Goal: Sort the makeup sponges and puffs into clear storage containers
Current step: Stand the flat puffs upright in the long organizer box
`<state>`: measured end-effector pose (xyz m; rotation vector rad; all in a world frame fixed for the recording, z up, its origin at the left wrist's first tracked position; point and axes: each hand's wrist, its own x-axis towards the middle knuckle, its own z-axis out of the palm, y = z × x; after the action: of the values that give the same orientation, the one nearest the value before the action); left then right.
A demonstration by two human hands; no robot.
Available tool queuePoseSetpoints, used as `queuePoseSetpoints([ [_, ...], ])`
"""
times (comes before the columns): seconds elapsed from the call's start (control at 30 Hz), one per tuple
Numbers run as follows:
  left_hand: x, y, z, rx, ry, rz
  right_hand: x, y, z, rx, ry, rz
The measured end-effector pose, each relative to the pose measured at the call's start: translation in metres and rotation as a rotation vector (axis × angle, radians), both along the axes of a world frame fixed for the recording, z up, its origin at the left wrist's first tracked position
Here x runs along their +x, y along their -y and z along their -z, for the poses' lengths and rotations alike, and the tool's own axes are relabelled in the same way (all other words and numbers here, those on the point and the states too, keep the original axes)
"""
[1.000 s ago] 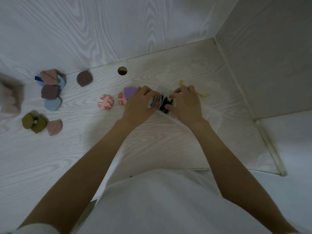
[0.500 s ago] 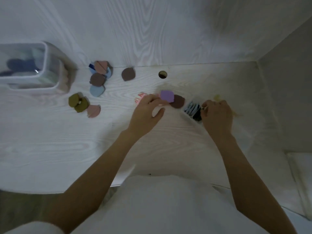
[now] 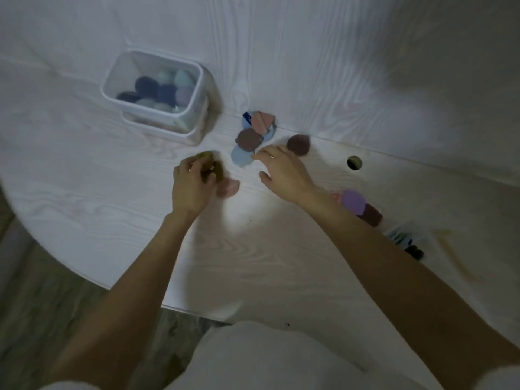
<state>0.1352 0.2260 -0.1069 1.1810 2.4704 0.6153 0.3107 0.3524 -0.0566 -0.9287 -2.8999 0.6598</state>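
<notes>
A clear storage container (image 3: 197, 108) stands at the back left and holds several blue, teal and lilac sponges. My left hand (image 3: 191, 184) curls round the olive green puffs (image 3: 215, 167), with a pink puff (image 3: 229, 188) just to its right. My right hand (image 3: 284, 171) lies open, its fingertips at the light blue puff (image 3: 239, 160). Behind that sit a brown puff (image 3: 248, 139), pink wedge puffs (image 3: 262, 122) and a dark brown puff (image 3: 298, 144). A purple puff (image 3: 353, 201) and a maroon puff (image 3: 371, 215) show past my right forearm.
A clear bag with black and white items (image 3: 406, 239) lies at the right. A round cable hole (image 3: 354, 162) is in the white desk (image 3: 98, 178). White walls close the back and right. The desk's curved edge runs at the lower left.
Both hands left the clear bag and the purple puff and moved left to the puff cluster. The left hand took hold of the olive puffs. The view swung left, showing the container.
</notes>
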Motion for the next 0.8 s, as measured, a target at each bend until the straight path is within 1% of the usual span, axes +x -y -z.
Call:
queuePoseSetpoints([
  [0.07,-0.01,-0.009,0.006,-0.056,0.048,-0.042,-0.036,-0.009,0.007,-0.063,0.001,-0.081],
  [0.13,-0.015,-0.015,0.011,-0.045,0.063,-0.011,-0.059,-0.015,0.022,-0.083,0.087,-0.152],
  [0.2,-0.014,-0.019,0.01,-0.006,0.079,0.048,-0.062,-0.014,0.038,-0.014,0.163,-0.201],
  [0.23,-0.011,-0.021,0.009,0.005,0.118,0.065,-0.059,-0.013,0.045,0.024,0.136,-0.194],
  [0.3,0.002,-0.022,0.006,0.017,0.206,0.106,-0.047,-0.008,0.051,0.052,0.037,-0.11],
  [0.37,0.018,-0.022,0.004,0.036,0.251,0.121,-0.035,-0.001,0.053,0.042,-0.031,-0.018],
  [0.47,0.027,-0.027,0.008,0.012,0.303,0.077,-0.021,0.008,0.058,0.009,-0.049,0.078],
  [0.6,0.019,-0.031,0.011,-0.026,0.349,0.064,-0.021,0.019,0.058,-0.061,-0.046,0.125],
  [0.7,0.017,-0.024,0.001,0.071,0.471,-0.035,-0.026,0.025,0.058,-0.067,-0.04,0.148],
  [0.8,0.019,-0.014,-0.011,0.209,0.475,-0.119,-0.029,0.028,0.056,-0.154,-0.06,0.272],
])
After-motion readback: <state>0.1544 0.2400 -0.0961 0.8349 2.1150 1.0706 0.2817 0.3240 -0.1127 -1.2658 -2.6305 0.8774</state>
